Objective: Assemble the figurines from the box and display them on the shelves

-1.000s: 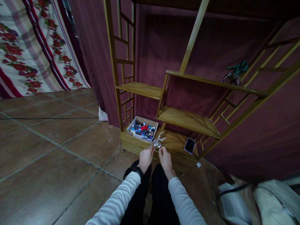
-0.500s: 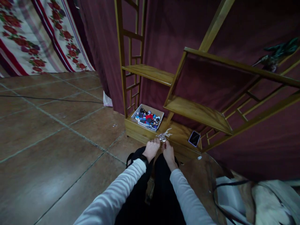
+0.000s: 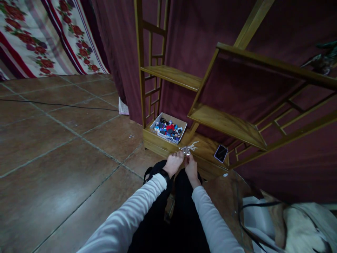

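In the head view my left hand [image 3: 174,163], with a dark watch on its wrist, has its fingers closed at the near left side of a shiny, crinkled clear wrapper [image 3: 186,151]. My right hand [image 3: 191,168] pinches the same wrapper from the right. A pale, branching piece [image 3: 194,145] sticks out beyond it; whether it is inside or behind the wrapper I cannot tell. Both hands are above my knees, close to the front edge of the low wooden shelf [image 3: 204,142]. A shallow white box [image 3: 158,133] full of small colourful figures stands just past my left hand.
A dark-screened phone [image 3: 220,153] lies on the shelf at right. Wooden shelf boards [image 3: 226,123] overhang the low shelf. Bags [image 3: 302,225] with a black strap are on the floor at lower right. A black cable [image 3: 58,104] crosses the tiled floor at left.
The view has shifted slightly, so the shelf and box sit a little further right. Both hands keep their grip on the wrapper, with little visible change.
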